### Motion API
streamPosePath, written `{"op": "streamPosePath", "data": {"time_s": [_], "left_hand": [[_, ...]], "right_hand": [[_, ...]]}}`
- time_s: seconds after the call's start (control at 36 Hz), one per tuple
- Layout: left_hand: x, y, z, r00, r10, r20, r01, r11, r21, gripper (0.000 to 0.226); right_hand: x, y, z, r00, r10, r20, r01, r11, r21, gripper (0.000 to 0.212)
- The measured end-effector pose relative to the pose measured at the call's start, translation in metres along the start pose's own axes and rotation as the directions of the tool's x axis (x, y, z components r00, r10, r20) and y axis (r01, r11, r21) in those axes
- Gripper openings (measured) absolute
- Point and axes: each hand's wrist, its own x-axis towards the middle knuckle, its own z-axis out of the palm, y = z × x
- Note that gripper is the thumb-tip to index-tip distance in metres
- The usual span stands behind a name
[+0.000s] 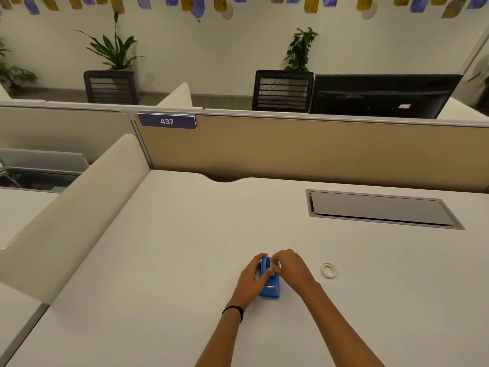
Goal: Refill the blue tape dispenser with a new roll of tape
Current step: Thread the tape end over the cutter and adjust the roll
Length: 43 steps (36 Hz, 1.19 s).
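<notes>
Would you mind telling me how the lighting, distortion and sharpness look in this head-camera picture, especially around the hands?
Head view: wide-angle distortion bows the partition top and desk edges; light is warm, soft and even, with faint shadows and no glare; the blue tape dispenser, between left hand and right hand, is small and soft; the tape ring reads pale, low-contrast against the desk.

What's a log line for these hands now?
left hand: grips blue dispenser | right hand: curled on its top | tape ring: on desk, untouched

The white desk (pixel 185 260) bears a blue tape dispenser (pixel 270 290) and tape roll (pixel 328 269).
</notes>
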Motion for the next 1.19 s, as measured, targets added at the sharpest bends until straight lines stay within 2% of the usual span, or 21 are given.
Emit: {"op": "streamPosePath", "data": {"time_s": [0.17,0.36,0.53,0.69,0.86,1.08,1.19], "left_hand": [[-0.001,-0.001,0.003,1.0,-0.001,-0.021,0.0,1.0,-0.013,0.042],[0.001,-0.004,0.006,0.999,0.003,-0.049,-0.004,1.0,-0.016,0.031],[0.0,-0.003,0.009,0.996,-0.003,-0.089,-0.003,0.998,-0.068,0.031],[-0.002,0.001,0.009,0.994,0.009,-0.111,-0.017,0.997,-0.07,0.03],[-0.003,0.003,0.009,0.992,0.021,-0.122,-0.03,0.997,-0.066,0.024],[-0.004,0.004,0.007,0.996,0.001,-0.093,-0.008,0.998,-0.068,0.036],[-0.004,0.002,0.005,0.997,-0.001,-0.075,-0.003,0.999,-0.049,0.037]], "right_hand": [[0.003,-0.001,0.003,0.999,0.023,-0.032,-0.023,1.0,0.005,0.02],[-0.006,0.01,0.009,0.984,0.011,-0.175,0.03,0.973,0.227,0.014],[-0.009,0.015,0.015,0.985,-0.023,-0.173,0.074,0.953,0.294,0.02],[-0.016,0.02,0.017,0.978,-0.079,-0.194,0.145,0.925,0.351,0.014],[-0.018,0.025,0.017,0.982,-0.072,-0.174,0.129,0.929,0.346,0.017],[-0.013,0.029,0.021,0.97,-0.075,-0.232,0.154,0.926,0.346,0.018],[-0.01,0.029,0.023,0.971,-0.029,-0.238,0.115,0.929,0.353,0.02]]}}
